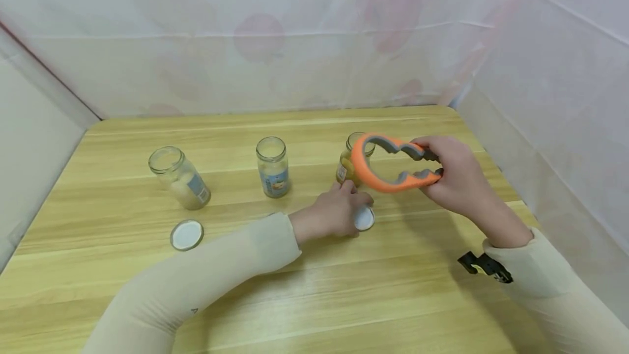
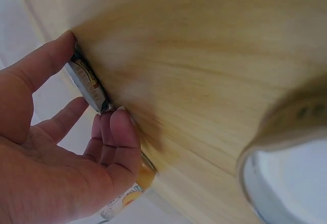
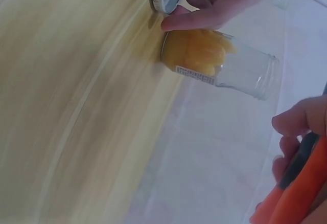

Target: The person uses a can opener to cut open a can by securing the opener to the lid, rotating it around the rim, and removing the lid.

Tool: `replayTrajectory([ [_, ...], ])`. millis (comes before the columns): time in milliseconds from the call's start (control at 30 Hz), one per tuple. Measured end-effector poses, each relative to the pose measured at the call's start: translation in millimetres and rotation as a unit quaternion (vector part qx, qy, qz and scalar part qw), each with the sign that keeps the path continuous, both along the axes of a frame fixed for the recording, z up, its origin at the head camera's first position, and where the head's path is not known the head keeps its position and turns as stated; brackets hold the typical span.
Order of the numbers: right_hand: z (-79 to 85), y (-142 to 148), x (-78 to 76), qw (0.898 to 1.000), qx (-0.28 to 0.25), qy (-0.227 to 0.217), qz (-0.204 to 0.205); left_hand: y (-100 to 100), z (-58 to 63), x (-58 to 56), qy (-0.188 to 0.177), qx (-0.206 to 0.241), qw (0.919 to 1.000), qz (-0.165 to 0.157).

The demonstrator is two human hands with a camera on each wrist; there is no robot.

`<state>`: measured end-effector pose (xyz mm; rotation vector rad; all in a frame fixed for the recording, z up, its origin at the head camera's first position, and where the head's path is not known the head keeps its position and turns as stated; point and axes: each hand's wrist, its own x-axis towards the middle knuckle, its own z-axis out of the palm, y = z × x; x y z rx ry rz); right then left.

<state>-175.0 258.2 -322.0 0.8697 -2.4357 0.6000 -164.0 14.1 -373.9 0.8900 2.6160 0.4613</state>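
Observation:
My left hand [image 1: 336, 209] pinches a jar lid [image 1: 365, 218] by its rim, low over the table; in the left wrist view the lid [image 2: 88, 85] sits between thumb and fingers. Just behind that hand stands an uncapped glass jar [image 3: 199, 55] with yellow fruit pieces inside, partly covered in the head view. In the air to the right, my right hand [image 1: 454, 176] grips the ends of an orange jar opener [image 1: 368, 179] with grey toothed inner edges. From the head view the opener's loop overlaps the fruit jar; the two stand apart.
An open glass jar [image 1: 274, 171] with pale contents and a blue label stands mid-table. Farther left is another open jar [image 1: 181, 182] with pale contents. A lid [image 1: 187, 235] lies white side up before it. Curtains [image 1: 314, 70] enclose the wooden table [image 1: 314, 299].

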Motion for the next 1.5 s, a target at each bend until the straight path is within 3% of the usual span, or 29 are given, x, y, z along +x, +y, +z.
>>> replayTrajectory([
  [133, 0.2, 0, 1.9, 0.992, -0.022, -0.099, -0.073, -8, -3.2, 3.0, -0.007, 0.016, 0.9998, -0.011],
  [300, 1.0, 1, 1.2, 0.955, -0.052, -0.254, -0.142, -22, 2.5, 11.5, -0.036, 0.042, 0.9983, -0.016],
  [433, -4.6, 9, -7.7, 0.928, -0.068, -0.327, -0.162, -32, 17.2, 22.7, -0.051, 0.058, 0.9969, -0.012],
  [567, -14.4, 17, -18.4, 0.915, -0.076, -0.367, -0.152, -44, 25.3, 35.7, -0.043, 0.083, 0.9956, -0.011],
  [867, -37.2, 30, -40.4, 0.907, 0.022, -0.385, -0.167, -76, 35.2, 59.6, -0.002, 0.123, 0.9924, 0.001],
  [1133, -60.0, 33, -59.8, 0.911, 0.111, -0.346, -0.194, -98, 34.2, 78.2, 0.024, 0.132, 0.9907, 0.024],
  [1500, -63.7, 32, -59.1, 0.908, 0.124, -0.333, -0.221, -107, 33.3, 92.6, 0.030, 0.148, 0.9880, 0.032],
])
